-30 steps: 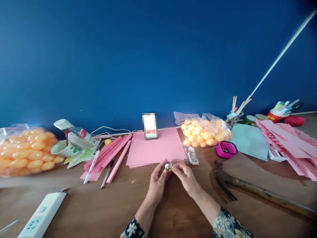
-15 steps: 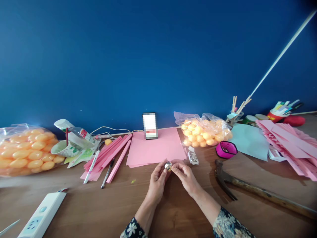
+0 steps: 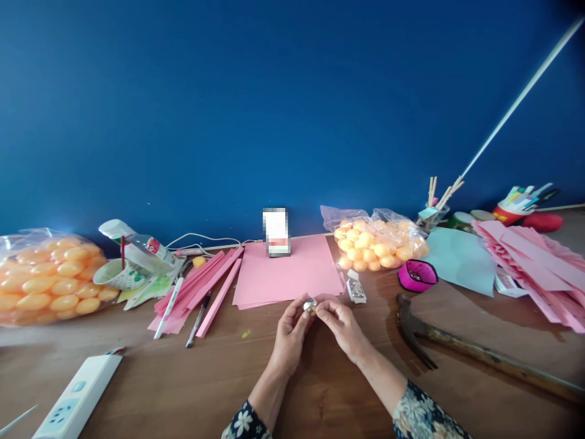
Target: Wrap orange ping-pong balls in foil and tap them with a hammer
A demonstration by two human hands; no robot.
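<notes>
Centrally, left hand [image 3: 289, 334] and right hand [image 3: 343, 326] fingers pinch one shiny ball [image 3: 310, 305]; two orange-ball bags [image 3: 379, 244] [image 3: 46, 277] behind; one hammer [image 3: 457, 344] right

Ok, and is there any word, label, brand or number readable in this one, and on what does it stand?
No text here can be read.
The bottle: red label, too small to read.
The paper cup: green print, blurred.
The upright card: pixelated.
The power strip: markings too small.
The shiny ball between the fingers of the left hand and right hand: no lettering shows.
</notes>
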